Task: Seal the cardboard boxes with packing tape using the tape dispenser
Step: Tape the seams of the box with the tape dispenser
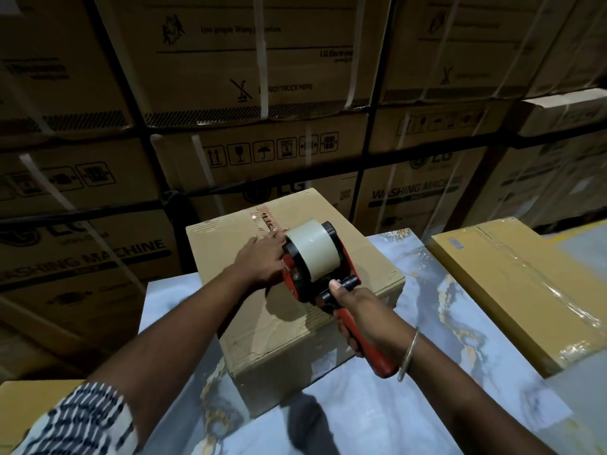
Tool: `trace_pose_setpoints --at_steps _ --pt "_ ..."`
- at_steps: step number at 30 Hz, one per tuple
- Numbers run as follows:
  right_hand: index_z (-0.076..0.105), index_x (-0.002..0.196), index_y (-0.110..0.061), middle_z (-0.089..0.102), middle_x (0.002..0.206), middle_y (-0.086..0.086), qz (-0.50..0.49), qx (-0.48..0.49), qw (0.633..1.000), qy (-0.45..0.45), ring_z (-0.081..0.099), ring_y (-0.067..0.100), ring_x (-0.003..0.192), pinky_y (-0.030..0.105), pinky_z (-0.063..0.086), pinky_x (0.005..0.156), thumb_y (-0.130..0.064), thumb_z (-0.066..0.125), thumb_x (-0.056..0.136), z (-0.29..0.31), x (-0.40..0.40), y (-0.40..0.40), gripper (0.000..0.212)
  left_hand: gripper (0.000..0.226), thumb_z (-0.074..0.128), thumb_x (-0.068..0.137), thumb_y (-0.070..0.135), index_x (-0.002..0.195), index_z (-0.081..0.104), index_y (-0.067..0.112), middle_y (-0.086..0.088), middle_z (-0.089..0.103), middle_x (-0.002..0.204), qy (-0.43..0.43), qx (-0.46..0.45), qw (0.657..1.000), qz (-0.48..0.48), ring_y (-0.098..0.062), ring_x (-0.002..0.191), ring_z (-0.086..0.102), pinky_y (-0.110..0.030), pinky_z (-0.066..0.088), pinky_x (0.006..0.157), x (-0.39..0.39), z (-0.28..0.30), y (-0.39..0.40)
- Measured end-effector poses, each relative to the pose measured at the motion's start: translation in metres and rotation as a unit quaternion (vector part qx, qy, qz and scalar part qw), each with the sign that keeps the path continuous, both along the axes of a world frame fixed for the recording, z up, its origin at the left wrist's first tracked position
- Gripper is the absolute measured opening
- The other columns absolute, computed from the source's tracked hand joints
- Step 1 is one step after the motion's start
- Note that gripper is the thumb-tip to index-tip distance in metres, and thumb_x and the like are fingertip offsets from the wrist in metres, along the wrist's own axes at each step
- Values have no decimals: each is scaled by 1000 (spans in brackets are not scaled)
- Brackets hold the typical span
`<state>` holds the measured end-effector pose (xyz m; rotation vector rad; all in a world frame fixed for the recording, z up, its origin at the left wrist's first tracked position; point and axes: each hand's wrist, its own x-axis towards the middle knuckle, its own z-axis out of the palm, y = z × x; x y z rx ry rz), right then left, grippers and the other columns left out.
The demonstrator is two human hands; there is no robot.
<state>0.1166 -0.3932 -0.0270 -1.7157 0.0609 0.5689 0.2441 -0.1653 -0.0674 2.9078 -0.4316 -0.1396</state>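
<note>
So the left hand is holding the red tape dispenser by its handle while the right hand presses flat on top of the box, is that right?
No, the hands are swapped. In the head view the right hand holds the red tape dispenser by its handle, and the left hand presses flat on top of the box.

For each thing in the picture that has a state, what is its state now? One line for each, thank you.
Cardboard box: flaps closed, old printed tape on the far part of its top seam.
Tape dispenser: on the box top, loaded with a tape roll.
Left hand: fingers flat, pressing the box top beside the dispenser.
Right hand: gripping the dispenser's red handle.
Flat yellow box: closed, clear tape along it.
</note>
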Motion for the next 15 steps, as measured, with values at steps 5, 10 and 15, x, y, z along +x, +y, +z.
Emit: trace_pose_setpoints --at_steps 5,10,15 --pt "51 82 -7 46 58 9 9 -18 1000 3 43 20 44 24 35 45 -60 44 100 5 5 0 57 65 36 100 57 158 14 37 7 9 167 24 57 998 -2 -15 153 10 -58 8 121 13 -4 8" --pt "50 84 -9 46 56 6 -6 -26 1000 8 42 18 43 23 33 45 -61 46 100 7 20 6 55 65 31 100 62 158 12 38 10 6 167 42 76 996 19 -15 154 4 -60 5 120 31 -4 9" --pt "50 84 -11 45 56 5 -9 -18 1000 12 40 17 42 23 31 44 -60 45 101 9 26 9 52 64 32 101 61 158 13 39 10 7 167 38 69 996 33 -14 154 6 -63 4 119 34 2 8"
